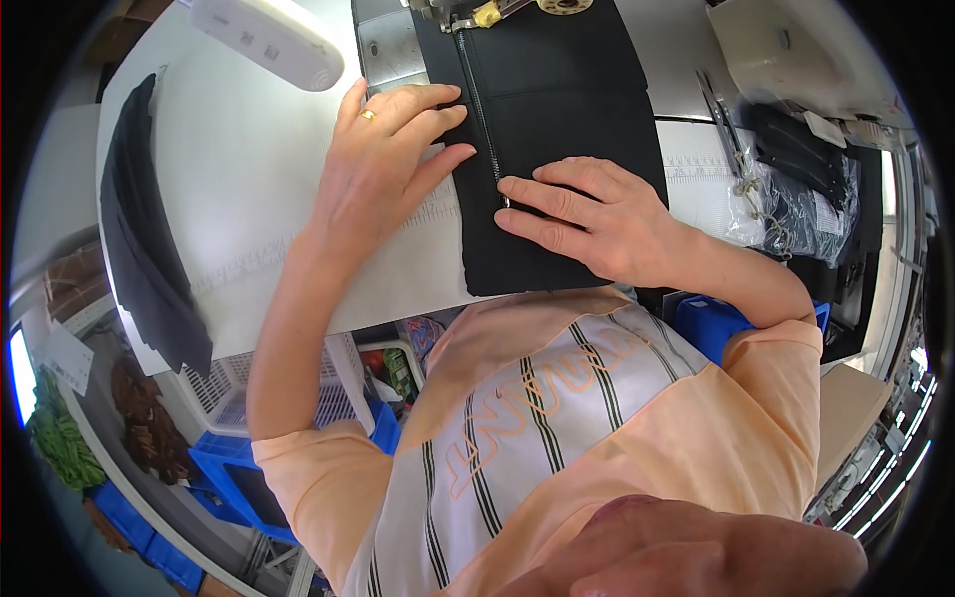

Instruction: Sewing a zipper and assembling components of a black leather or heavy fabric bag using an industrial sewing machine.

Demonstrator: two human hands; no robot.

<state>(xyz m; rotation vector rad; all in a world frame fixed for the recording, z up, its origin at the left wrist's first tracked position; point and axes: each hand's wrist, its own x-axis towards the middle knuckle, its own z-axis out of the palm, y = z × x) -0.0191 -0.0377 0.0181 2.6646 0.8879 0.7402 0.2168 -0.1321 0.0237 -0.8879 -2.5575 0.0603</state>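
A black fabric piece (572, 119) lies flat on the sewing table, with a metal zipper (476, 95) running lengthwise near its left edge. The zipper's upper end is under the presser foot (460, 24) of a sewing machine. My left hand (383, 149) is open, its fingertips resting along the left edge of the fabric beside the zipper; a ring is on one finger. My right hand (607, 214) lies on the fabric with fingers stretched and apart. Its thumb and index tips sit on either side of the zipper pull (505, 202), touching the cloth around it.
A white lamp-like arm (269, 40) reaches in at the upper left. Dark fabric (149, 239) drapes over the table's left edge. Tweezers or scissors (721, 119) and plastic-wrapped dark pieces (811, 199) lie at right. Below the table stand a white basket (343, 383) and blue crates (234, 478).
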